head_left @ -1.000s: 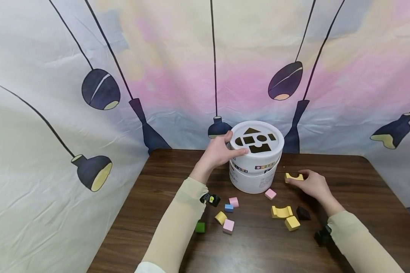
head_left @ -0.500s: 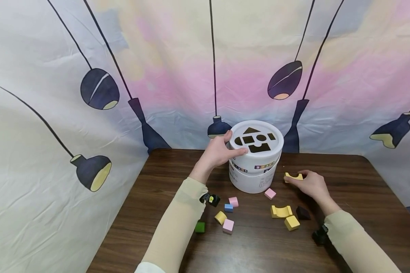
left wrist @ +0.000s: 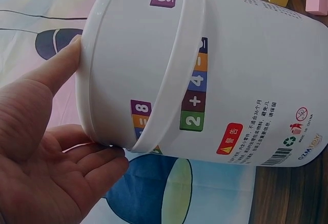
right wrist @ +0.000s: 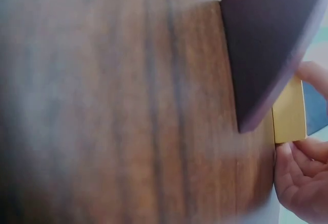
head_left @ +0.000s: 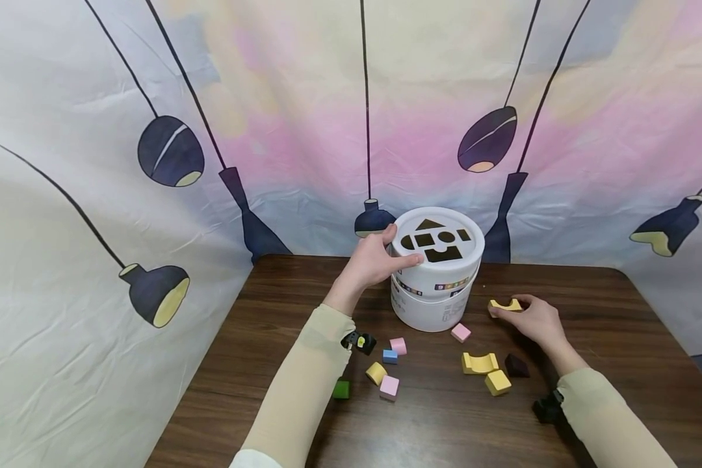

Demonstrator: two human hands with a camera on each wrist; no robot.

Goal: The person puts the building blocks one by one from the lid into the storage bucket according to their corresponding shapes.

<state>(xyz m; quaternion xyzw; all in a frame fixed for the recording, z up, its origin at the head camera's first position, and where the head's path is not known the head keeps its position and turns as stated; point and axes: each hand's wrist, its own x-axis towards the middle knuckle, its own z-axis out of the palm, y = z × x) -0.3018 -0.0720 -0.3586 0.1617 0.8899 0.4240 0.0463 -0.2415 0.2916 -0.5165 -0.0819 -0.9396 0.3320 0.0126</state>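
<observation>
Head view: dark wooden worktop (head_left: 591,305) fills the lower frame. At centre stands a white plastic shape-sorter bucket (head_left: 435,296); the left hand (head_left: 374,260) grips its lid rim. Centre right, the right hand (head_left: 532,320) pinches a yellow arch-shaped block (head_left: 505,305) on the worktop.

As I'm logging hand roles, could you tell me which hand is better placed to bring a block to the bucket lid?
Probably the right hand: it pinches the yellow arch block, while the left hand grips the white bucket.
</observation>
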